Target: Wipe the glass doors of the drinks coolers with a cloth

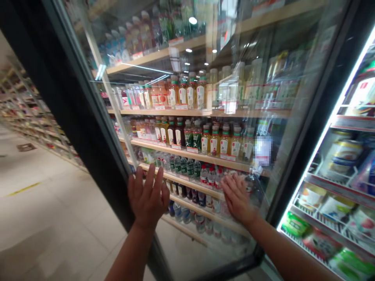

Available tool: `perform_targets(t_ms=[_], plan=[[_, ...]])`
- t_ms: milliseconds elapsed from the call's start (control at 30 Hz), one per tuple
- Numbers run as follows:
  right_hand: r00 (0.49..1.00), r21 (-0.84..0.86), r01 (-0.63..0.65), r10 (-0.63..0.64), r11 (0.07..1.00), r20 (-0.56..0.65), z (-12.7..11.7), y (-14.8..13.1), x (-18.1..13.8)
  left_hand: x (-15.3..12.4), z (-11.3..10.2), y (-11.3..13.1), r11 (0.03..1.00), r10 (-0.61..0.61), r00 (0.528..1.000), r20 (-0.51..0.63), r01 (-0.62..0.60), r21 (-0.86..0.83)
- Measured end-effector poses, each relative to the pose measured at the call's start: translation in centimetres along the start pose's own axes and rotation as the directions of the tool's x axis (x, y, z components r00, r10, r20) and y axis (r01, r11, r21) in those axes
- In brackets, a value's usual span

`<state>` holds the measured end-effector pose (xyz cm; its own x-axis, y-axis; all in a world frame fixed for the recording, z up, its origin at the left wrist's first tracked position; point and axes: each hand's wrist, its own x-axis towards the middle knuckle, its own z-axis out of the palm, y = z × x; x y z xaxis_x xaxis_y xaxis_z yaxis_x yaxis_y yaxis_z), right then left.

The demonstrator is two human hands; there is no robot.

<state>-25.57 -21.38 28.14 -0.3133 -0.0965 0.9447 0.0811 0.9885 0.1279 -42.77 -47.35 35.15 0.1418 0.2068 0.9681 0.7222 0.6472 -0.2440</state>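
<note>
A glass door (pixel 187 242) with a thick black frame (pixel 101 164) stands swung out in front of me. My left hand (pixel 149 199) is raised with fingers spread, at the glass just beside the frame's left upright. It appears to lie against the pane, though contact is hard to judge. Farther right, my right hand (pixel 236 195) reaches over the lower part of the pane with fingers stretched out and close together. Neither hand holds anything. Through the pane, rows of drink bottles (pixel 215 139) show on wooden shelves, mixed with reflections of ceiling lights.
At right, a lit cooler holds packaged goods, among them green packs (pixel 295 224) and jars (pixel 345 150), on wire-fronted shelves (pixel 340 187). Stocked store shelves (pixel 38 105) run along the left. A pale tiled floor (pixel 67 218) carries a yellow strip (pixel 25 189).
</note>
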Motion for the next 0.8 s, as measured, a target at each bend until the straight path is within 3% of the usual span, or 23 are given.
perform_targets(t_ms=[67,233,333,433,500,667,733,800], plan=[[1.0,0.001,0.01,-0.01,1.0,0.019,-0.3,-0.1,1.1,0.1,0.0,0.0,1.0,0.005,1.0,0.0,-0.005,-0.009],[0.976,0.04,-0.154,0.158,0.987,-0.148,-0.8,-0.1,4.9,0.1,-0.2,0.1,1.0,0.004,1.0,-0.001,-0.004,-0.014],[0.998,0.04,-0.015,0.017,0.999,-0.062,0.2,-2.3,4.1,0.1,-0.2,0.2,1.0,0.006,1.0,0.0,-0.006,-0.015],[0.985,0.073,0.16,-0.164,0.984,0.051,0.7,-3.8,3.5,0.0,-0.2,0.2,1.0,-0.002,1.0,0.009,0.002,-0.023],[0.987,0.069,0.141,-0.146,0.988,0.068,0.5,-3.9,4.6,0.0,-0.1,0.1,1.0,-0.004,1.0,0.009,0.004,-0.03],[0.998,0.025,-0.052,0.053,0.998,-0.026,0.6,-4.9,7.2,0.0,0.1,0.0,0.998,-0.003,1.0,-0.008,0.003,-0.069],[1.0,0.012,0.014,-0.014,1.0,-0.007,1.3,-6.3,6.6,0.0,0.1,0.0,0.996,-0.014,1.0,-0.005,0.013,-0.088],[0.986,0.015,0.162,-0.163,0.987,0.042,2.0,-7.7,5.7,0.0,0.2,-0.1,0.994,-0.02,1.0,-0.006,0.019,-0.11]])
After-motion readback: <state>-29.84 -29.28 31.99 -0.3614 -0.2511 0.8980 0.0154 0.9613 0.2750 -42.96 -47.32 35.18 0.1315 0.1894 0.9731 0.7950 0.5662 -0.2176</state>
